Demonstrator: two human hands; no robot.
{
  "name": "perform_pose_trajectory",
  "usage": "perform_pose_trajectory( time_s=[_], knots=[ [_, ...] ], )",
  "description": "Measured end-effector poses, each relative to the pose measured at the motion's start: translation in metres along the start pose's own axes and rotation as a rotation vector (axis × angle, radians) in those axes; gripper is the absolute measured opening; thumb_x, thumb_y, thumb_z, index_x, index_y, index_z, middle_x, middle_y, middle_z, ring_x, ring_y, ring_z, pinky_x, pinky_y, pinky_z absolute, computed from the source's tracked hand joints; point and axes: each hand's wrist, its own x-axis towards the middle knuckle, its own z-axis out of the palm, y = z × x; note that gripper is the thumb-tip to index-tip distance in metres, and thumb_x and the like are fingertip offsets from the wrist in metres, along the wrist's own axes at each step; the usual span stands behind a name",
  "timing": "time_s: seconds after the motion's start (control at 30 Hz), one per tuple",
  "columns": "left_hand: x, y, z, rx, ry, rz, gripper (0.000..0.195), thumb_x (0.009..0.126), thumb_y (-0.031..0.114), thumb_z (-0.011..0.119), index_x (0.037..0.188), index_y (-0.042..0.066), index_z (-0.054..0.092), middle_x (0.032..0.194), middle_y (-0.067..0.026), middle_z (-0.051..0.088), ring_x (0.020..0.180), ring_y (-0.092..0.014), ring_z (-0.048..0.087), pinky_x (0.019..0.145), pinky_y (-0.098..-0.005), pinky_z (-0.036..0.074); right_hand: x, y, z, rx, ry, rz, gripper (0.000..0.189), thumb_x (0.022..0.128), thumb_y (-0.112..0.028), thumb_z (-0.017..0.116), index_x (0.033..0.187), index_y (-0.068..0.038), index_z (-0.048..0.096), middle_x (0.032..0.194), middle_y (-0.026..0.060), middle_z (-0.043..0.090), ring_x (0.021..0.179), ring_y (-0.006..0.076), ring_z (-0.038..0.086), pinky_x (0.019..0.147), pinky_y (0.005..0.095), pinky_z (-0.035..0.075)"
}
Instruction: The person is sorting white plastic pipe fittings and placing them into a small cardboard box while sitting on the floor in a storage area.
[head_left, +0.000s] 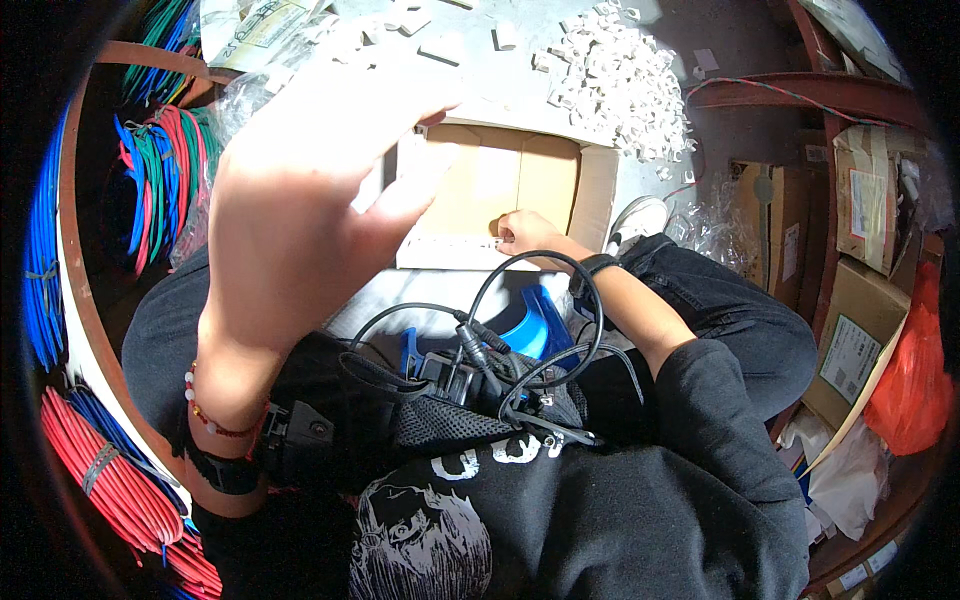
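A cardboard box (600, 187) stands open before me, with small white parts lined along its near inner side. My right hand (527, 231) reaches into its near right part, fingers curled at the row of white parts; whether it grips one is hidden. Raised close to the camera, my left hand (300, 187) is overexposed by glare, its thumb apart from the fingers over the box's left side. Nothing shows between thumb and fingers, though glare hides the fingertips. Beyond the box lies a large pile of small white plastic pieces (626, 82), with several loose ones to its left.
Coiled red, green and blue cables (161, 172) lie at left, beside a rusty metal frame (90, 292). Cardboard boxes (855, 337) and a red plastic bag (915, 375) are at right. A black cable loop (600, 300) hangs near my right wrist. My shoe (641, 217) is beside the box.
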Motion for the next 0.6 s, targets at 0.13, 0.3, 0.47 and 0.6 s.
perform_pose_trajectory(
  time_s=[0.13,0.3,0.47,0.6],
  knots=[
    [0.001,0.000,0.000,-0.005,0.014,0.022,0.023,0.067,0.004,0.064,0.090,0.003,0.062,0.085,-0.0098,0.063,0.080,-0.022,0.061,0.071,-0.0274,0.047,-0.004,-0.012,-0.001,-0.001,0.016,0.067,0.019,0.068,-0.018,0.058,0.078,-0.002,0.058,0.076,0.0176,0.060,0.075,0.0306,0.058,0.068,0.0359,0.046],
    [0.001,0.001,0.000,-0.007,-0.013,0.000,0.024,0.067,0.003,0.064,0.091,0.003,0.062,0.086,-0.0100,0.063,0.080,-0.022,0.061,0.071,-0.0274,0.047,-0.002,-0.008,0.006,0.034,0.050,0.081,0.017,0.067,-0.019,0.058,0.075,-0.004,0.060,0.077,0.0175,0.060,0.075,0.0307,0.058,0.068,0.0365,0.046],
    [0.001,0.001,0.000,-0.010,-0.043,-0.040,0.023,0.067,0.003,0.064,0.091,0.003,0.062,0.085,-0.0099,0.063,0.079,-0.022,0.061,0.071,-0.0274,0.047,0.006,0.001,0.020,0.090,0.119,0.097,0.012,0.064,-0.017,0.058,0.070,-0.009,0.064,0.071,0.0165,0.060,0.070,0.0305,0.059,0.065,0.0365,0.047],
    [0.001,0.001,0.000,-0.009,-0.042,-0.032,0.023,0.067,0.003,0.063,0.091,0.003,0.062,0.085,-0.0101,0.063,0.079,-0.022,0.060,0.071,-0.0277,0.046,0.011,0.002,0.027,0.087,0.151,0.102,0.012,0.060,-0.015,0.058,0.069,-0.008,0.063,0.069,0.0155,0.060,0.066,0.0302,0.059,0.061,0.0366,0.047]
  ],
)
